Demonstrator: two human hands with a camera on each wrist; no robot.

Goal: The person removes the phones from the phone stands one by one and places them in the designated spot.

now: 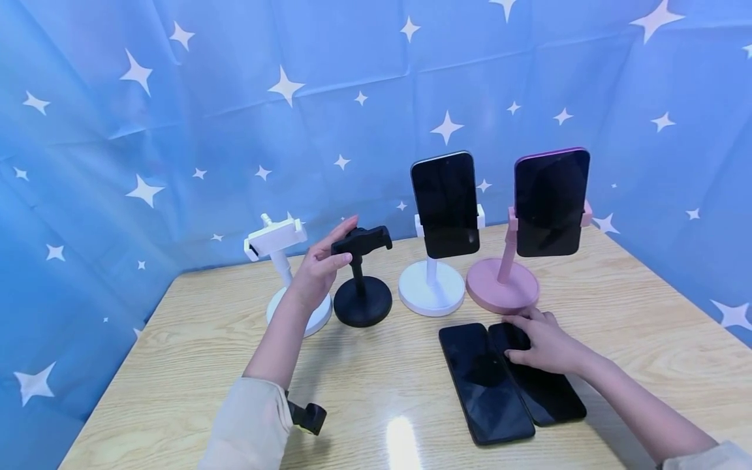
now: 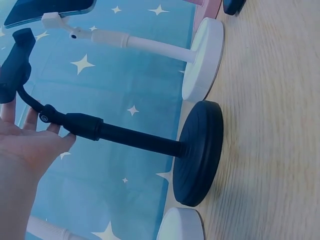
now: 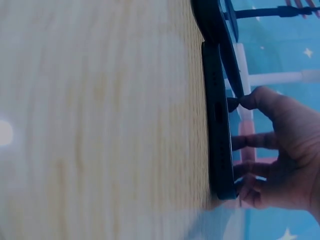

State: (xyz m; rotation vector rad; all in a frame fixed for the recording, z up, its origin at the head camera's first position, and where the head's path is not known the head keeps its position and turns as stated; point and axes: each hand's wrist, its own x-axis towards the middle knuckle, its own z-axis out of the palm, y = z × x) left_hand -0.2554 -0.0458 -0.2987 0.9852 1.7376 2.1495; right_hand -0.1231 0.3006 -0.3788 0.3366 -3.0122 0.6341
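Observation:
My left hand (image 1: 317, 271) is at the black phone stand (image 1: 363, 301), thumb by its neck and fingers behind the clamp; the left wrist view shows these fingers against the neck (image 2: 82, 125). Two black smartphones lie side by side, screens up: a left one (image 1: 484, 382) and a right one (image 1: 546, 391). My right hand (image 1: 549, 343) rests over the upper part of the right phone. Its thumb is near that phone's left edge and its fingers reach the far edge. In the right wrist view the phone's bottom edge (image 3: 220, 130) faces the camera.
A white stand (image 1: 431, 287) and a pink stand (image 1: 504, 287) each hold an upright phone. Left of the black stand is another white stand (image 1: 276, 238) with an unoccupied clamp, partly behind my left arm. A blue starred cloth (image 1: 329, 130) hangs behind the wooden table (image 1: 194, 326).

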